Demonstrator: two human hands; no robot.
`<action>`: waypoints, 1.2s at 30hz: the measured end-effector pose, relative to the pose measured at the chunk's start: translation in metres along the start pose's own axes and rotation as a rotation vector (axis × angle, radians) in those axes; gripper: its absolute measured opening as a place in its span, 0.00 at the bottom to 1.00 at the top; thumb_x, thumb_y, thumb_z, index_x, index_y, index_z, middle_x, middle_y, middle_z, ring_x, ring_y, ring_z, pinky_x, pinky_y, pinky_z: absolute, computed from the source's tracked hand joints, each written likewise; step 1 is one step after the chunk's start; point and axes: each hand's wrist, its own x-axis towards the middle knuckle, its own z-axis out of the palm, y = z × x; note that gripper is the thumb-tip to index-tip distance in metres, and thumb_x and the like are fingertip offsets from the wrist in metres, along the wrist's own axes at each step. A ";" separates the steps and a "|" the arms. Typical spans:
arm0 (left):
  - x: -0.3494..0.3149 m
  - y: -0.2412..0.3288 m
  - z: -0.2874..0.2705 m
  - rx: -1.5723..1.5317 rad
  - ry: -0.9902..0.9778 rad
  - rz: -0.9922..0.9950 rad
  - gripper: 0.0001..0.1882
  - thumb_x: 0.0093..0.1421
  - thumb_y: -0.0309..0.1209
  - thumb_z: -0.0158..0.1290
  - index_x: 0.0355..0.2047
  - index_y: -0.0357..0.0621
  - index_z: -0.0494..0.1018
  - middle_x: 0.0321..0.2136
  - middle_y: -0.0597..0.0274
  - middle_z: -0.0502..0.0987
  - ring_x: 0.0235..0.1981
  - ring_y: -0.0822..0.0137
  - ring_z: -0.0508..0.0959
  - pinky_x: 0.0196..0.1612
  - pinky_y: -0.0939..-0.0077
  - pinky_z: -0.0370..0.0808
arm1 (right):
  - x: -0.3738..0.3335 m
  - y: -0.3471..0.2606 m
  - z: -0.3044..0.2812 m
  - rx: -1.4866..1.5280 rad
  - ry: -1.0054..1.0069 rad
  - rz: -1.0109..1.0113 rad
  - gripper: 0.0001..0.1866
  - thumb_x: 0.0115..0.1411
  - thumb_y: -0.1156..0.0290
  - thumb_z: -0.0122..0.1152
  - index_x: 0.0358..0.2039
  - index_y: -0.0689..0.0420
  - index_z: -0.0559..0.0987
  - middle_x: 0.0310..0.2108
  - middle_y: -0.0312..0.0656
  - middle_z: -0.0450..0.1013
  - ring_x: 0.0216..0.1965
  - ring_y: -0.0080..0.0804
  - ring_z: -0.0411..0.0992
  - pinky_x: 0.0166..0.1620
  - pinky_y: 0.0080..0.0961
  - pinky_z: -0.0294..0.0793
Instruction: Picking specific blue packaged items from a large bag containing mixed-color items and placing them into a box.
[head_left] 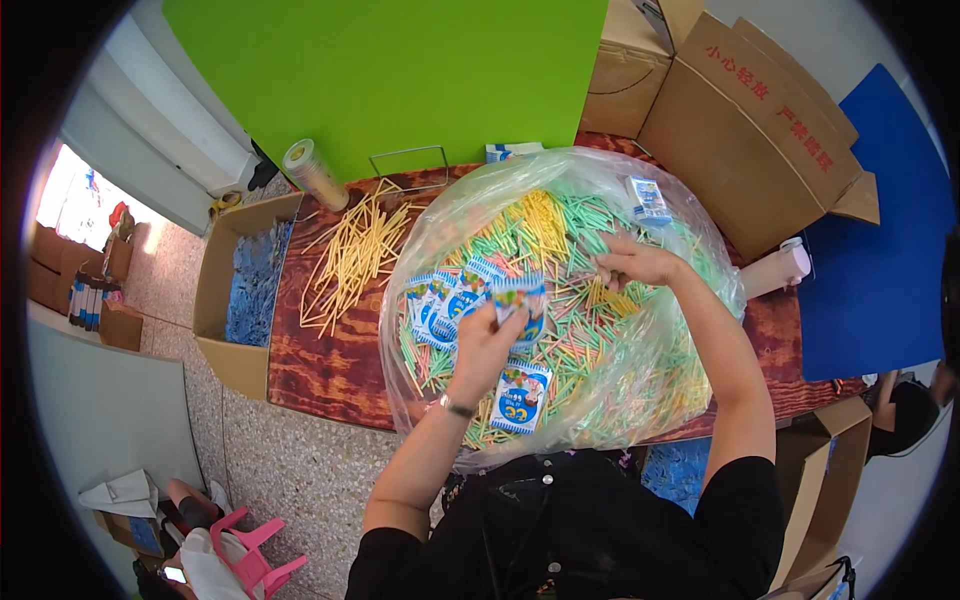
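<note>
- A small blue-and-white packet (pixel 520 397) lies nearest the person, on top of the sticks at the near edge of the clear plastic bag (pixel 420 240).
- The left hand (pixel 484 345) has its grip closed on a small blue-and-white sachet (pixel 522 296), held above the heap of coloured sticks (pixel 560 240); a wristwatch (pixel 456 407) sits on that wrist.
- Just left of it, a fan of similar sachets (pixel 440 298) rests on the sticks.
- The right hand (pixel 632 265) reaches into the heap, fingers pinched together on a few sticks.
- Farther off, loose yellow sticks (pixel 350 255) lie on the red-brown worktop (pixel 320 365).
- Beyond stand a cardboard box (pixel 215 290) of blue pieces, a tape roll (pixel 312 172) and large cartons (pixel 745 150).
</note>
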 end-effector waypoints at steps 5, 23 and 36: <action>0.045 0.000 0.029 -0.226 -0.147 0.015 0.09 0.63 0.30 0.53 0.36 0.37 0.77 0.29 0.68 0.79 0.29 0.81 0.75 0.30 0.84 0.71 | -0.017 -0.011 0.032 -0.012 -0.187 -0.018 0.13 0.68 0.58 0.48 0.41 0.56 0.71 0.31 0.34 0.70 0.29 0.22 0.69 0.35 0.20 0.72; -0.004 0.002 -0.016 0.443 0.165 0.370 0.23 0.50 0.32 0.66 0.15 0.42 0.59 0.12 0.66 0.58 0.15 0.74 0.55 0.19 0.76 0.55 | -0.065 -0.105 0.073 -0.995 0.154 -0.650 0.10 0.64 0.67 0.51 0.41 0.57 0.66 0.28 0.54 0.72 0.31 0.57 0.72 0.33 0.48 0.69; -0.016 0.021 -0.027 0.552 0.159 0.565 0.13 0.47 0.25 0.66 0.25 0.38 0.70 0.19 0.60 0.73 0.19 0.64 0.73 0.22 0.74 0.68 | -0.072 -0.147 0.100 -1.018 0.128 -0.555 0.09 0.60 0.71 0.55 0.40 0.57 0.68 0.29 0.52 0.72 0.34 0.57 0.72 0.36 0.48 0.69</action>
